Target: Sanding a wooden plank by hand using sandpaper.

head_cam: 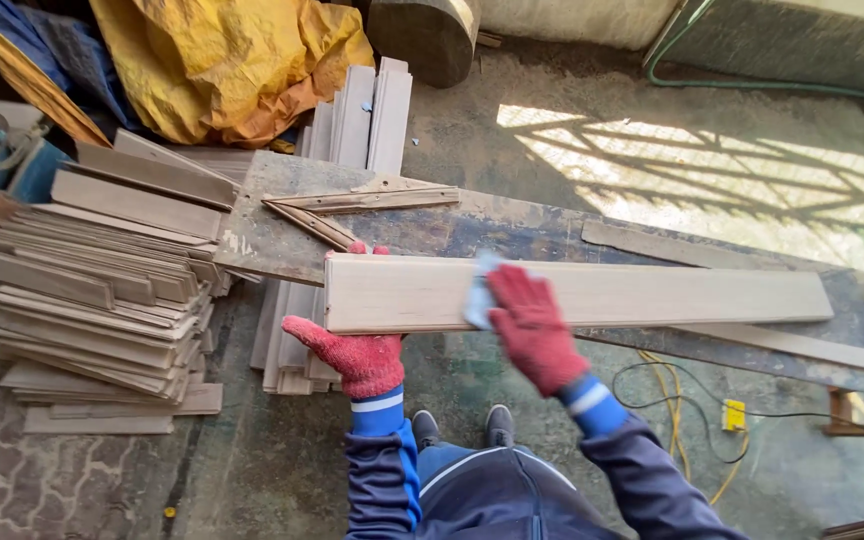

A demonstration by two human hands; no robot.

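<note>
A long pale plank [592, 293] lies lengthwise across your worktop [262, 225], a narrow, scarred board set on a slant from upper left to lower right. Far to your left a sprawling stack of short grey boards [102, 290] sits on the floor, and it crowds the worktop's left end. Behind the stack a crumpled yellow tarpaulin [222, 60] is heaped, with a few more boards leaning upright just beside it. On the worktop's left part lie two thin wooden strips [352, 205] forming a wedge, close to the plank's left end. Your left hand [357, 355], in a red glove, has its grip closed around that left end, thumb below and fingertips showing over the far edge. Your right hand [532, 325], also red-gloved, presses a small pale cloth [480, 290] flat onto the plank's top near its middle. To the right the plank's surface runs bare to its end, and another thin strip pokes out beneath it. On the floor below, yellow and black cables [682, 400] loop near your feet. Sunlit open floor spreads beyond the worktop's far right.
</note>
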